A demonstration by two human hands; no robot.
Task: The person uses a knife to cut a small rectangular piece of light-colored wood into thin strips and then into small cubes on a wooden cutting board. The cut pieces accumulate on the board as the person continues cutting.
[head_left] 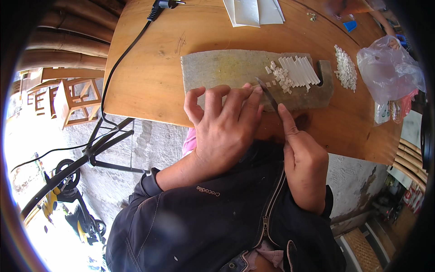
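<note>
On the worn wooden cutting board (204,68), my left hand (224,118) presses its curled fingertips on a thin pale strip, mostly hidden under them. My right hand (301,158) grips a knife (265,92), its blade beside my left fingertips. A few small cut white pieces (284,80) lie just right of the blade in a loose pile, next to a row of white strips (299,70). A larger heap of small white pieces (345,68) sits on the table off the board's right end.
The wooden table (149,68) also bears white sheets (253,11), a black cable with plug (158,10), a blue cup (349,26) and plastic bags (387,68). Another person's arm (383,22) shows at top right. Wooden stools (79,102) stand at left.
</note>
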